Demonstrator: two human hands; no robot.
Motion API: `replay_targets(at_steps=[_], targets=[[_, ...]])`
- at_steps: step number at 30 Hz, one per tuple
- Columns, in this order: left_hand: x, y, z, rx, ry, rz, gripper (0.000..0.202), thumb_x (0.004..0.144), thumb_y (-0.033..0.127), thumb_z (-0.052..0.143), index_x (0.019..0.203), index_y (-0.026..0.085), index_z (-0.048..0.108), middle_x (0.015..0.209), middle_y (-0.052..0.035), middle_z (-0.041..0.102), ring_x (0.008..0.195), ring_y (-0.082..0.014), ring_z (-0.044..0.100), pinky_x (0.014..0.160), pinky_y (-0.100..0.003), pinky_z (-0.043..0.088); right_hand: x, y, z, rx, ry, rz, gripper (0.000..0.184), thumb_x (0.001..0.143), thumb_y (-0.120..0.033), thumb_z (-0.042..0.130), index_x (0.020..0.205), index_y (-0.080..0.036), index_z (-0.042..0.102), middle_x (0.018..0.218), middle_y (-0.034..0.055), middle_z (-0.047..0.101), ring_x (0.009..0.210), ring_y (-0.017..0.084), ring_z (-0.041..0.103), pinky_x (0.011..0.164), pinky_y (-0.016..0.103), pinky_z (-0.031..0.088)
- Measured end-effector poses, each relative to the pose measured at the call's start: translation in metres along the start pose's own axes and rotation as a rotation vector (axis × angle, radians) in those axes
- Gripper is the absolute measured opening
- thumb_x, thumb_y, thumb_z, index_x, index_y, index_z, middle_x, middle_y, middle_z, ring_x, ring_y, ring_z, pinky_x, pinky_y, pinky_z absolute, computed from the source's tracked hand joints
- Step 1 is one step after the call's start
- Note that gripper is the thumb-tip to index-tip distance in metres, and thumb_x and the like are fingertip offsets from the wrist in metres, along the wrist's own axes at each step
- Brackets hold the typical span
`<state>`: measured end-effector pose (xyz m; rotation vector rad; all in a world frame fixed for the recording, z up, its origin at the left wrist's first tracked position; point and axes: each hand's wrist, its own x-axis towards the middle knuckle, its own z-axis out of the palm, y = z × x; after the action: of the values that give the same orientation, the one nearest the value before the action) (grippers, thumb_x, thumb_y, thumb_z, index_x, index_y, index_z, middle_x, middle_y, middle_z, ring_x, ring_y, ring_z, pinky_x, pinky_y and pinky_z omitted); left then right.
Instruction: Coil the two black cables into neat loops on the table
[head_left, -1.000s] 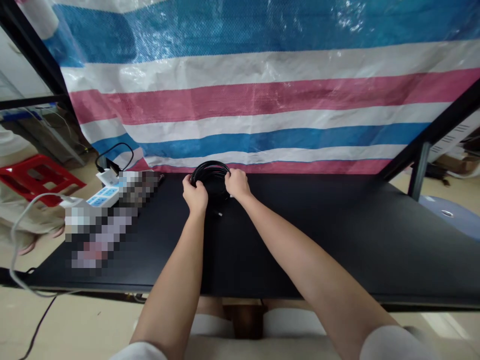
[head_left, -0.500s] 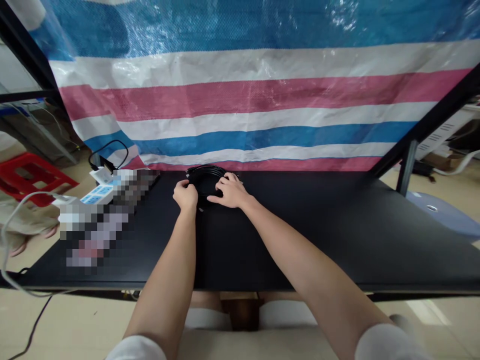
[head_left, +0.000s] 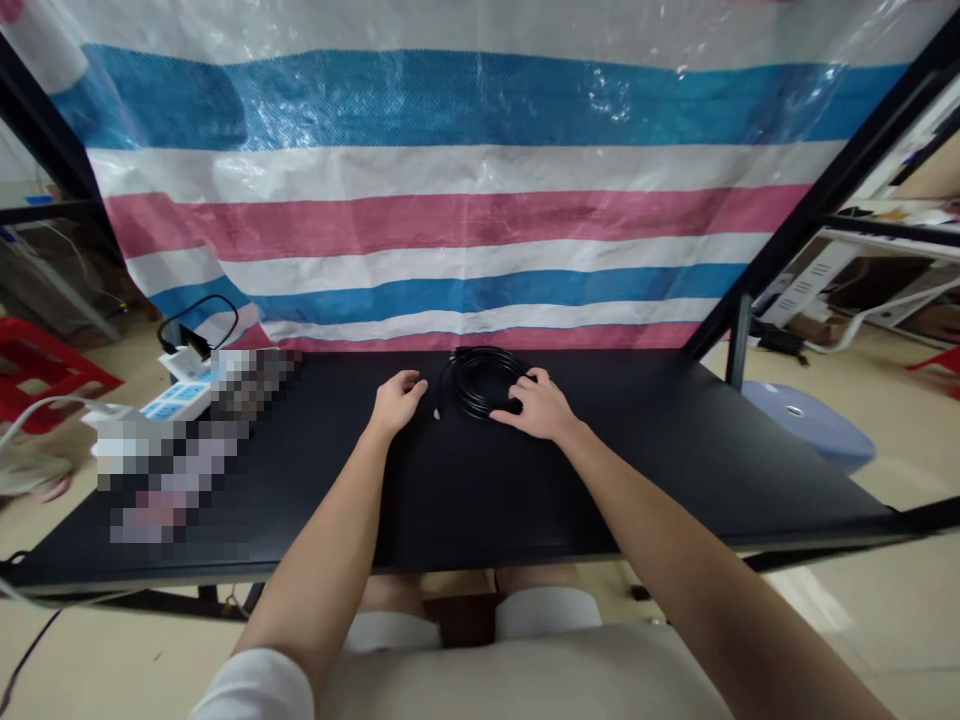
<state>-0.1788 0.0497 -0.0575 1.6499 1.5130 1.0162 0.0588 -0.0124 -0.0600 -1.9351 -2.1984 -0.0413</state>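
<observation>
Big picture first: there's a striped blue, white and pink woven tarp (head_left: pixel 450 240) hanging behind a long black surface (head_left: pixel 510 500), with the person sitting at the front edge, arms stretched out over it. Way off to the left on the floor is a red plastic stool (head_left: pixel 41 375), and on the right a pale blue roll (head_left: pixel 806 425) sits by a dark metal frame post (head_left: pixel 739 340).

The left end of the surface is the busy bit: a white power strip (head_left: pixel 176 400) and some stuff that's pixelated out, so no clue what that is. The middle and right are wide open, with loads of bare black to move around in.

The black cable coil (head_left: pixel 484 382) lies flat near the back edge, roughly center, already wound into a fairly tidy ring. A thin tail runs off its left side to a small plug end (head_left: pixel 436 412), which is loose on the surface.

The right hand (head_left: pixel 538 405) lies palm down on the coil's right side, fingers draped over, not clenched. The left hand (head_left: pixel 397 402) is open and off the coil, just beside the plug end.
</observation>
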Motion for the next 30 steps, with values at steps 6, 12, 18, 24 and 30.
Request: replay_targets(at_steps=[6, 12, 18, 24, 30], targets=[[0.002, -0.001, -0.001, 0.084, 0.109, -0.028, 0.014, 0.076, 0.020, 0.060, 0.086, 0.020, 0.069, 0.098, -0.0063, 0.073, 0.098, -0.0228, 0.067, 0.092, -0.033, 0.050, -0.004, 0.025, 0.012, 0.000, 0.164, 0.269, 0.041, 0.077, -0.057, 0.061, 0.088, -0.019, 0.071, 0.104, 0.0138, 0.066, 0.116, 0.036, 0.041, 0.092, 0.050, 0.040], [0.004, -0.003, -0.004, 0.218, 0.282, -0.089, 0.013, 0.075, 0.018, 0.055, 0.083, 0.018, 0.066, 0.101, -0.0107, 0.069, 0.102, -0.0249, 0.064, 0.095, -0.036, 0.047, 0.017, 0.021, 0.026, 0.091, 0.254, 0.461, 0.040, 0.073, -0.057, 0.063, 0.079, -0.018, 0.071, 0.104, 0.0157, 0.063, 0.114, 0.037, 0.040, 0.090, 0.052, 0.036], [0.004, -0.003, 0.001, 0.320, 0.246, -0.069, 0.013, 0.073, 0.017, 0.055, 0.081, 0.019, 0.065, 0.102, -0.0106, 0.066, 0.103, -0.0264, 0.062, 0.093, -0.036, 0.047, 0.019, 0.030, 0.040, 0.200, 0.444, 0.411, 0.034, 0.066, -0.054, 0.069, 0.072, -0.021, 0.068, 0.097, 0.0124, 0.062, 0.107, 0.034, 0.040, 0.090, 0.052, 0.035], [0.001, 0.000, 0.005, 0.423, 0.213, -0.083, 0.016, 0.075, 0.018, 0.054, 0.087, 0.019, 0.065, 0.108, -0.0115, 0.063, 0.109, -0.0276, 0.059, 0.097, -0.038, 0.044, 0.018, 0.032, 0.045, 0.267, 0.732, 0.407, 0.026, 0.075, -0.046, 0.061, 0.073, -0.021, 0.069, 0.101, 0.0119, 0.061, 0.105, 0.032, 0.041, 0.089, 0.051, 0.034], [-0.001, 0.009, 0.005, 0.481, 0.231, -0.178, 0.020, 0.079, 0.019, 0.055, 0.096, 0.018, 0.065, 0.122, -0.0145, 0.057, 0.121, -0.0288, 0.052, 0.102, -0.040, 0.040, 0.021, 0.030, 0.044, 0.272, 0.773, 0.482, 0.026, 0.078, -0.037, 0.055, 0.062, -0.020, 0.066, 0.108, 0.0129, 0.062, 0.107, 0.033, 0.041, 0.085, 0.051, 0.033]])
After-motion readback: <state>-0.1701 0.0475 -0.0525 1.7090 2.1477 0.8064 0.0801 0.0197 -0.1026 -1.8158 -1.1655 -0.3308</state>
